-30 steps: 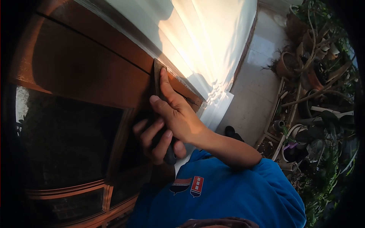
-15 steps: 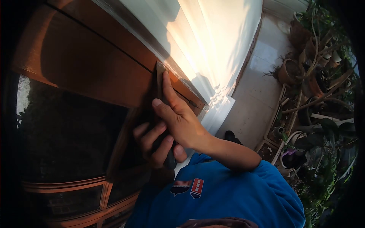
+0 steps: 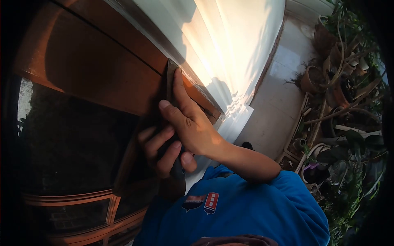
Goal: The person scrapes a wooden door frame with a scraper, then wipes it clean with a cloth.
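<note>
Head view: right hand [image 3: 193, 123] and scraper [image 3: 169, 82] against door frame [image 3: 123, 45] edge

Warm side sunlight; dark vignette (fisheye-bent)

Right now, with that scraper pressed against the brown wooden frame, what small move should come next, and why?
Probably a short push of the flat dark scraper blade along the reddish-brown wooden frame: the right hand presses its fingers flat on the blade, and the left hand grips the dark handle.
</note>
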Tool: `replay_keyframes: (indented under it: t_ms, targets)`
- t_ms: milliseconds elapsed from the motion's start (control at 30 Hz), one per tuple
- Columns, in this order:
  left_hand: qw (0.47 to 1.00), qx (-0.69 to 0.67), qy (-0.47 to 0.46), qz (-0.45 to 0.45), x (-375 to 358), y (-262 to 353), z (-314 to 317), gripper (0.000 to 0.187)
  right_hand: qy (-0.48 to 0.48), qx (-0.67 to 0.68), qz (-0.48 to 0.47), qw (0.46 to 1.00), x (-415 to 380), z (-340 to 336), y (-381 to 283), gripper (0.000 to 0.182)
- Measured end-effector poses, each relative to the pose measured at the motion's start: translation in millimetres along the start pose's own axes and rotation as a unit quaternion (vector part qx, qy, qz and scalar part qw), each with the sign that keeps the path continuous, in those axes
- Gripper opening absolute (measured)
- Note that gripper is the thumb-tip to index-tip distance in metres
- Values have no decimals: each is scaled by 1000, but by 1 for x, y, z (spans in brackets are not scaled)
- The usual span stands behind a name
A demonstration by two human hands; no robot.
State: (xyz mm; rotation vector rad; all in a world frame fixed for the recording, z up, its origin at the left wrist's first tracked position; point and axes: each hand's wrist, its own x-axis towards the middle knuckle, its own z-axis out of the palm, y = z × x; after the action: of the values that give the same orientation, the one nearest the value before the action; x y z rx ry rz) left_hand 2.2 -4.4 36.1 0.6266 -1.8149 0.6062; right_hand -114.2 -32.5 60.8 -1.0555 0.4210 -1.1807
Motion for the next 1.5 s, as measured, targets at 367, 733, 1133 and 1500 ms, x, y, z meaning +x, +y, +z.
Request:
replay_keyframes:
  t_ms: [367, 733, 1133, 1500]
  targets:
    - [998, 50, -26, 39, 9, 6, -11, 27, -33, 7, 6, 999, -3, 3, -3, 74]
    - [999, 10, 0, 42, 17, 5, -10, 26, -52, 6, 42, 998, -3, 5, -19, 76]
    - [1000, 3, -2, 17, 29, -3, -23, 26, -27, 5, -19, 999, 5, 18, -13, 80]
    - [999, -34, -18, 13, 29, -6, -17, 24, -25, 20, -34, 999, 6, 12, -11, 78]
